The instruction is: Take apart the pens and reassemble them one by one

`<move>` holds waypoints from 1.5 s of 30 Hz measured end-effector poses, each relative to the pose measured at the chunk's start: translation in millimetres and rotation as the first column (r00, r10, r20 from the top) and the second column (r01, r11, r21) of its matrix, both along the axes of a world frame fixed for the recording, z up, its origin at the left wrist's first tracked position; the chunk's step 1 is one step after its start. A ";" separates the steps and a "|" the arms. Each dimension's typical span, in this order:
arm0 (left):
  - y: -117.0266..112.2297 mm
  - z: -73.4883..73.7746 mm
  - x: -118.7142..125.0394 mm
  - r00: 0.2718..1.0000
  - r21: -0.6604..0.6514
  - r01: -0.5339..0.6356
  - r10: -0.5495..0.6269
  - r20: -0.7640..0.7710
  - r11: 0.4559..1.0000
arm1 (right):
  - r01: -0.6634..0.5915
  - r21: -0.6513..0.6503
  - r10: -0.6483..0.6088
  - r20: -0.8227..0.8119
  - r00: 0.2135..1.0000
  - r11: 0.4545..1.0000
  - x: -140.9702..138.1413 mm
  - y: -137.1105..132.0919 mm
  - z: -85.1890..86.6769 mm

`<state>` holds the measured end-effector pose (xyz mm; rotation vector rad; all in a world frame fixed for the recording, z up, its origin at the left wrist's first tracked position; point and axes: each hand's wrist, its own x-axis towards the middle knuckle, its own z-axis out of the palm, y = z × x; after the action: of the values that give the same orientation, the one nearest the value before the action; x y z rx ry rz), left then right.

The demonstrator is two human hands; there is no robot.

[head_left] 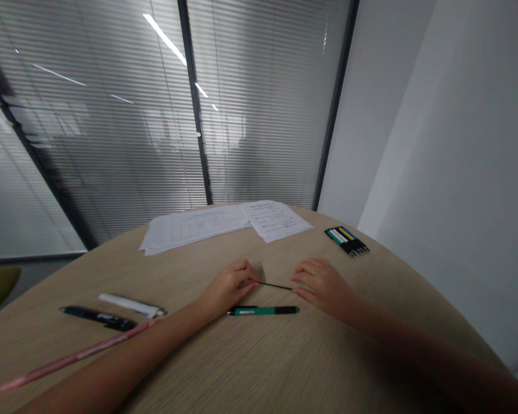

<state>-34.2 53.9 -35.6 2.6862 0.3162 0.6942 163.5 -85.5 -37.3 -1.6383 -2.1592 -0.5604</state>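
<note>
My left hand (pixel 231 284) is closed, its thumb and fingertips pinching one end of a thin black rod (pixel 275 285) that looks like a pen refill. The other end reaches the fingertips of my right hand (pixel 322 284), where thumb and fingers curl around it. The rod spans the short gap between both hands, just above the tabletop. Directly below it lies a green pen (pixel 259 311) with black ends, flat on the table; its left tip is close to my left wrist.
Left of my forearm lie a white pen (pixel 129 303), a black pen (pixel 97 317) and a long pink pen or pencil (pixel 77 355). Printed papers (pixel 198 228) spread along the far edge of the round table (pixel 285 368). Several pens (pixel 347 240) sit side by side at the far right.
</note>
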 end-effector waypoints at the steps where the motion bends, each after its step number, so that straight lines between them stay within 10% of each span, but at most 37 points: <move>1: -0.8 0.5 0.2 1.000 -0.001 0.006 -0.006 0.004 1.000 | 0.003 -0.006 -0.003 0.009 1.000 1.000 -3.8 -0.2 -1.4; 24: 10.8 -4.0 3.3 0.964 -0.134 -0.254 0.261 0.045 0.958 | 0.290 -0.017 -0.285 0.143 0.948 0.957 30.8 7.4 -4.8; 45: 0.3 -1.0 2.7 1.000 -0.097 0.015 -0.012 0.029 0.995 | 0.027 0.049 -0.028 0.004 1.000 0.998 -8.3 -0.9 -8.1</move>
<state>-31.5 54.2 -36.5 2.5820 0.3161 0.6946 155.2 -86.4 -45.4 -1.6444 -2.1122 -0.6212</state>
